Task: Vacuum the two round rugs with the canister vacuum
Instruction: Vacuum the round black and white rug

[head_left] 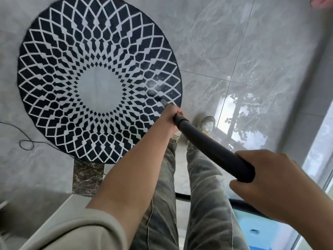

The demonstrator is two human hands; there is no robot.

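A round rug (99,76), dark navy with a white diamond lattice and a pale centre, lies on the grey tiled floor. The black vacuum wand (209,148) slants from lower right up to the rug's right part, its tip (163,101) touching the pile beside a whitish dusty patch (158,83). My left hand (173,118) grips the wand low, near the tip. My right hand (273,184) holds the wand's upper end. Only one rug is in view; the canister itself is hidden.
A thin black cord (25,143) loops on the floor left of the rug. A dark marble strip (88,177) sits below the rug. My shoes (207,123) stand just right of the rug. A glass door or window (317,159) runs along the right; a black hose (182,196) passes behind my legs.
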